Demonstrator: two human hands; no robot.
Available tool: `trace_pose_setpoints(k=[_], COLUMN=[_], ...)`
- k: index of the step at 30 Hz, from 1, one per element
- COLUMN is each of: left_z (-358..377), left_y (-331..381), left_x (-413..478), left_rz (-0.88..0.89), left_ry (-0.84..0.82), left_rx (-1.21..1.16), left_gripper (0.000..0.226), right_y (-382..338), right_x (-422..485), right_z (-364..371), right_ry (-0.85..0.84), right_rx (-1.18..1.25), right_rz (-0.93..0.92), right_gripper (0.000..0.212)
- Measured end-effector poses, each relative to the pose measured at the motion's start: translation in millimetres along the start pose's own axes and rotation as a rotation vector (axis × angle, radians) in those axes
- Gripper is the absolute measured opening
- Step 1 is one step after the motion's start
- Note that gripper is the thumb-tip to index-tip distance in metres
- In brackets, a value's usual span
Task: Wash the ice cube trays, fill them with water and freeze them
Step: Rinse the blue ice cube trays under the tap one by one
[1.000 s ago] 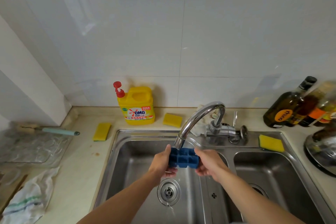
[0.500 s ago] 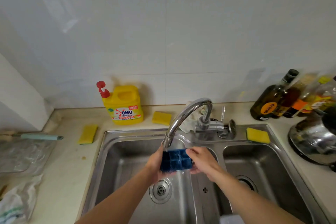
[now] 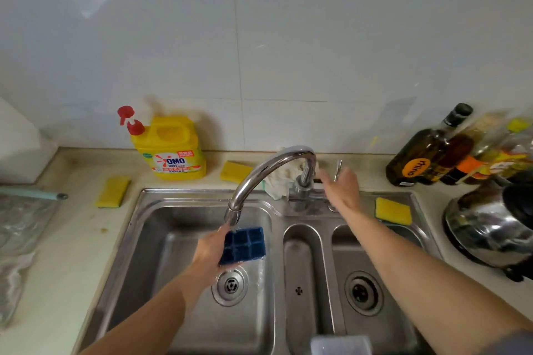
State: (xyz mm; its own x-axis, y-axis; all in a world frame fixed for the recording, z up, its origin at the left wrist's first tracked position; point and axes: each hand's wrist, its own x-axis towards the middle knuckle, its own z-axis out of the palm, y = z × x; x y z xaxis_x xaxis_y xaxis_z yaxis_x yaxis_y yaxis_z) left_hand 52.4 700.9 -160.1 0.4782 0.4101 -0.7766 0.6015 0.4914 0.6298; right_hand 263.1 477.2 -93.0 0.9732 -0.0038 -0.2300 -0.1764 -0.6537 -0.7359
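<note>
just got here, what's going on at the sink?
A person is at a double sink. The left hand holds a blue ice cube tray under the faucet spout, over the left basin. The right hand is off the tray, up by the faucet handle; it is blurred, so whether it grips the handle is unclear.

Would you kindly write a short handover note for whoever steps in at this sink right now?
Left hand: grips the blue ice cube tray by its left edge, cells up, just under the faucet spout, above the left basin.
Right hand: at the faucet lever behind the sink; blurred, so its grip is unclear.
Done: the tray is at the tap, and water seems to run off it.
Left: finish washing (dish soap and a yellow sponge sit on the counter to the left), fill the tray, freeze it. No other tray is in view.
</note>
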Motion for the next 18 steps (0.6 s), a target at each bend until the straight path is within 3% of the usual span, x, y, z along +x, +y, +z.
trace_pose_setpoints(k=[5, 8, 12, 16, 18], left_z=[-6.6, 0.5, 15.9, 27.3, 31.3], left_y=[-13.3, -14.2, -7.8, -5.2, -5.6], left_x=[-6.7, -8.0, -15.2, -23.5, -26.4], left_rz=[0.058, 0.068, 0.102, 0.170, 0.191], left_ry=[0.062, 0.072, 0.056, -0.019, -0.044], left_rx=[-0.006, -0.019, 0.016, 0.087, 0.127], left_gripper=[0.039, 0.033, 0.027, 0.032, 0.032], right_y=[-9.3, -11.6, 4.3, 15.3, 20.0], right_x=[34.7, 37.0, 23.7, -21.4, -49.0], right_z=[16.6, 24.6, 11.3, 11.8, 14.8], right_ry=[-0.047, -0.045, -0.053, 0.147, 0.125], right_rx=[0.263, 0.234, 0.069, -0.044, -0.009], right_rz=[0.135, 0.072, -0.116, -0.413, -0.496], right_gripper=[0.091, 0.092, 0.076, 0.046, 0.035])
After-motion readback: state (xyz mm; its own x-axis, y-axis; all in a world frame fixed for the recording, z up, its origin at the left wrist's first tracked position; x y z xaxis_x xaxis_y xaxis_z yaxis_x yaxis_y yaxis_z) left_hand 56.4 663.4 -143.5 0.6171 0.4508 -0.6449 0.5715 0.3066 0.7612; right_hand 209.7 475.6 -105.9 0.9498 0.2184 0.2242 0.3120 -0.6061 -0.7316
